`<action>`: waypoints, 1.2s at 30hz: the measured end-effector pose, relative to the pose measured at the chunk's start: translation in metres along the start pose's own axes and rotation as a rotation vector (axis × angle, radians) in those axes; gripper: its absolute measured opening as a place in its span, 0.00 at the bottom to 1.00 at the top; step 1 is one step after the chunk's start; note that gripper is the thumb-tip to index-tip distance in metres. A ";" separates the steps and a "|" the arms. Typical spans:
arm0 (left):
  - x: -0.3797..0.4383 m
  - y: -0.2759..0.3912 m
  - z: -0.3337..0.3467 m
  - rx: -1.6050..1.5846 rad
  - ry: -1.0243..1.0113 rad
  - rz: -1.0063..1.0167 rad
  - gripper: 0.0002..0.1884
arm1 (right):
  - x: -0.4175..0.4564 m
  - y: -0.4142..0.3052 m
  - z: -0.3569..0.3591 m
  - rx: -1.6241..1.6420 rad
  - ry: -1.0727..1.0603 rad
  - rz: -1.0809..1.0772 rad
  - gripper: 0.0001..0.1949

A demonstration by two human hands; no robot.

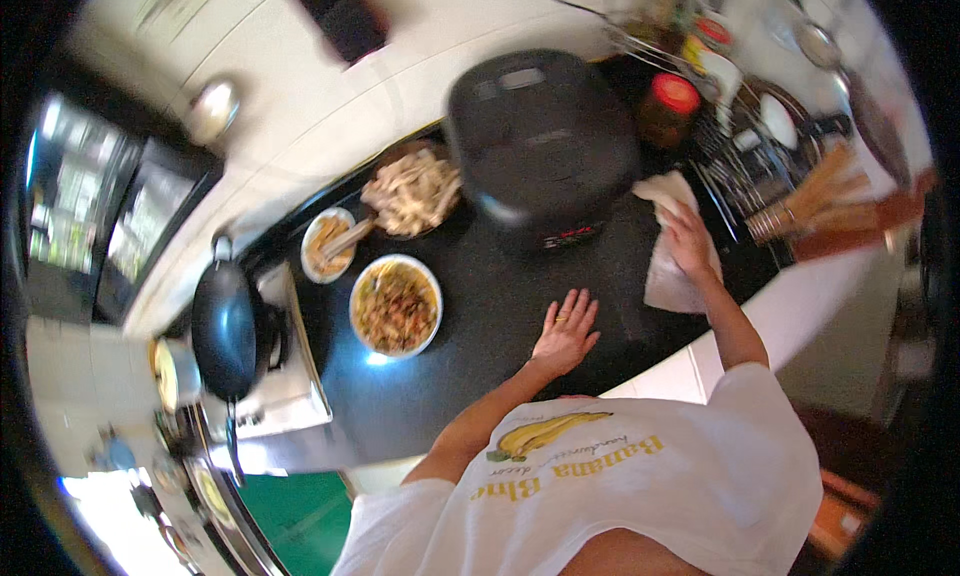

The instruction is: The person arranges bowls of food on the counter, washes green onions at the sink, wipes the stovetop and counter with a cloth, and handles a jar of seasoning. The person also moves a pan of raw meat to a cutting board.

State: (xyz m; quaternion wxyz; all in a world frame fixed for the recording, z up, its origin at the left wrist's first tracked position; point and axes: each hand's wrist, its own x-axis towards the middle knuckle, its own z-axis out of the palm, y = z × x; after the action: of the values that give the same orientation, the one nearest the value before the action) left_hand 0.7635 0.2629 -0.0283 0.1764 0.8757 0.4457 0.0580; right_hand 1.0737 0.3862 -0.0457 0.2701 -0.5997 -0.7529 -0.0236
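Observation:
My left hand [566, 333] rests flat on the black countertop [480, 313], fingers spread and a ring on one finger, holding nothing. Under my right hand [686, 242] lies a white cloth [660, 282]; its upper end bunches at my fingers, and whether they grip it is unclear. Between and beyond my hands stands a black rice cooker [544, 140] with its lid down and red lit marks on its front. Left of my left hand is a white bowl of cooked, chopped food [396, 306].
A heaped bowl of pale pieces [414, 193] touches or nearly touches the cooker's left side, near a small white bowl [328, 246]. A black wok [226, 328] sits on the stove at left. A red-lidded jar [671, 107] and a utensil rack [739, 174] stand at right.

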 end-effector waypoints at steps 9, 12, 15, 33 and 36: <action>-0.008 0.020 0.027 -0.141 0.154 0.069 0.29 | 0.015 0.013 -0.029 0.001 -0.178 0.202 0.13; -0.001 0.016 0.035 -0.232 0.200 0.100 0.26 | -0.003 0.025 -0.013 -0.032 -0.241 0.153 0.14; 0.015 0.007 0.021 -0.594 0.158 0.050 0.25 | -0.009 0.025 -0.020 -0.068 -0.337 0.233 0.19; -0.066 0.009 0.010 -0.278 0.188 -0.199 0.25 | -0.015 0.031 -0.008 -0.126 -0.511 0.144 0.17; -0.044 -0.005 0.017 -0.261 0.207 -0.174 0.24 | -0.005 0.075 0.026 -0.052 -0.418 0.047 0.16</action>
State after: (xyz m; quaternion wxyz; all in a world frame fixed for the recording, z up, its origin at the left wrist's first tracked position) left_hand 0.7377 0.2255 -0.0436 0.2459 0.7929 0.5244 0.1896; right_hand 1.1333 0.4123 -0.0915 0.0928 -0.6159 -0.7773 0.0882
